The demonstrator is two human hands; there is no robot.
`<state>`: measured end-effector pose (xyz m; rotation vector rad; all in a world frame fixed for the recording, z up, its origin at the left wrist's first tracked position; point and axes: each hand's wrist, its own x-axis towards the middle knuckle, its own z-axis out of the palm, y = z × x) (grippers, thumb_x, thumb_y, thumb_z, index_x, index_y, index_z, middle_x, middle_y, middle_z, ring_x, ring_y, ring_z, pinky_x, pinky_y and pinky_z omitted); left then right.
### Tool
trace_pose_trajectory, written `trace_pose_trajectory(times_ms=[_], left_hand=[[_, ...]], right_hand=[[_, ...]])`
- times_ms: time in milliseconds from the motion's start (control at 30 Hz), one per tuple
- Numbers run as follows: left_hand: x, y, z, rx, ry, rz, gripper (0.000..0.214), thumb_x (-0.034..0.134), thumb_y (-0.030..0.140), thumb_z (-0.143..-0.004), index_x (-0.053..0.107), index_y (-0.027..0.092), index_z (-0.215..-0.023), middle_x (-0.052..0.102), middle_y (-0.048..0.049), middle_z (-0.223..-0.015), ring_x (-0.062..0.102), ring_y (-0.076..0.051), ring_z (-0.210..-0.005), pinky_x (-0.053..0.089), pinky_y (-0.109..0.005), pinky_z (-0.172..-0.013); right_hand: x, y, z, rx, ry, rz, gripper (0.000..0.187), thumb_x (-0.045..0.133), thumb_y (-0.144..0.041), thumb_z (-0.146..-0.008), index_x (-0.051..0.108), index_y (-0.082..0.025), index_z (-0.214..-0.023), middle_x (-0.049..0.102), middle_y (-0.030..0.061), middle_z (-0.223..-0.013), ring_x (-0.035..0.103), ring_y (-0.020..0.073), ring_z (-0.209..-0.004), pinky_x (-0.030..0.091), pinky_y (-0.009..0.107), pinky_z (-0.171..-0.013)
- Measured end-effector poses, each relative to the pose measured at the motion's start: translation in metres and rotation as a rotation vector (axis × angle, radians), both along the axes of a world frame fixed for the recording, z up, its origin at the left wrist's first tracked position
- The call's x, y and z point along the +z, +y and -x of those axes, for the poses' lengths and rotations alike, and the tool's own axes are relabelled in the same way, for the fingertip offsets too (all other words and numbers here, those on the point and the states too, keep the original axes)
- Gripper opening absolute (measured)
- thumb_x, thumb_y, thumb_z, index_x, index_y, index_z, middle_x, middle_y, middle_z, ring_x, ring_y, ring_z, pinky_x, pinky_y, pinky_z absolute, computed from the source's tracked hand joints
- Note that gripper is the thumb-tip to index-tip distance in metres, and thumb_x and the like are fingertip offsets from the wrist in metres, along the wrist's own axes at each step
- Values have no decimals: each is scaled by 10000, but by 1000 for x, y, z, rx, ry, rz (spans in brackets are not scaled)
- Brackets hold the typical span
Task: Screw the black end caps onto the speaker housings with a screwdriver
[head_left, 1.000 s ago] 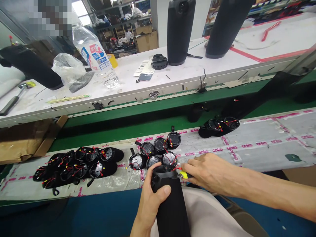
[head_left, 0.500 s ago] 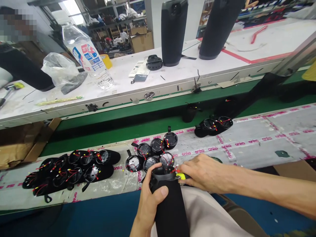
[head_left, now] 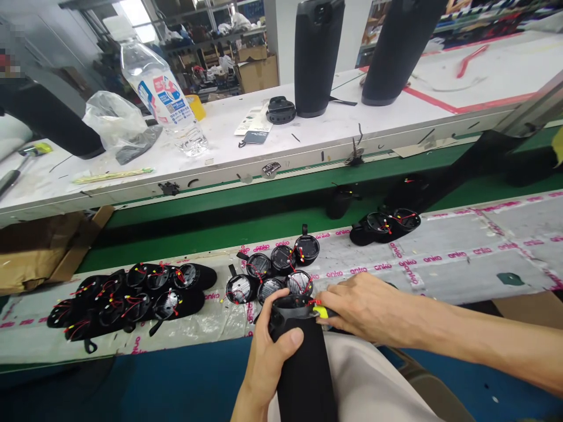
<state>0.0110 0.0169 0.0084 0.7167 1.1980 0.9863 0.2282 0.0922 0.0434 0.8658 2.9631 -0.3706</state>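
Note:
My left hand point(head_left: 277, 350) is wrapped around the upper end of a black cylindrical speaker point(head_left: 305, 372), thumb on the near side. The speaker leans against my lap with its open end upward, showing a dark rim. My right hand point(head_left: 363, 305) is closed on a yellow-and-black handled tool point(head_left: 323, 312), whose short metal tip touches the rim's right side. Red wires point(head_left: 313, 302) show at the rim there. Fingers hide most of the tool, so its exact kind cannot be made out. Just beyond stand several open speakers point(head_left: 270, 287) with red wires.
More open speakers point(head_left: 132, 305) stand at the left of the plastic-covered bench point(head_left: 352, 281), and a small group point(head_left: 391, 225) at the right. On the white shelf point(head_left: 220, 164) are a water bottle point(head_left: 165, 97), a plastic bag point(head_left: 114, 126), a black cap point(head_left: 280, 111) and upright speakers point(head_left: 317, 64).
The view has shifted slightly, so the background sits a little further right. Both hands keep their hold on the speaker and tool, with almost no visible movement.

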Motion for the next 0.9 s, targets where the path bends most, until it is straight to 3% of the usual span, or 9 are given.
trace_pose_trajectory(times_ms=[233,700,900], left_hand=[[5,2,0,-18,66,-29,744,783,532,-663,567,227,-1305,729,-71,-1164,653,-302,-1097,467,-388,-1003],[7,2,-2,14,81,-31,746,799,536,-654,586,229,-1300,730,-78,-1141,658,-319,-1083,467,-412,-1000],[6,1,-2,-1,112,-22,766,809,541,-655,569,234,-1314,727,-88,-1164,657,-331,-1101,469,-429,-1006]], right_hand=[[-3,-2,-2,-17,42,8,150,554,-326,-1019,526,-198,-947,679,22,-797,595,159,-581,225,312,-511],[-2,-1,-5,-7,79,-23,133,562,-296,-1009,507,-201,-932,662,2,-757,619,166,-578,232,307,-499],[-2,0,-6,14,30,-62,150,546,-311,-1011,493,-206,-917,643,-4,-728,594,164,-533,174,316,-485]])
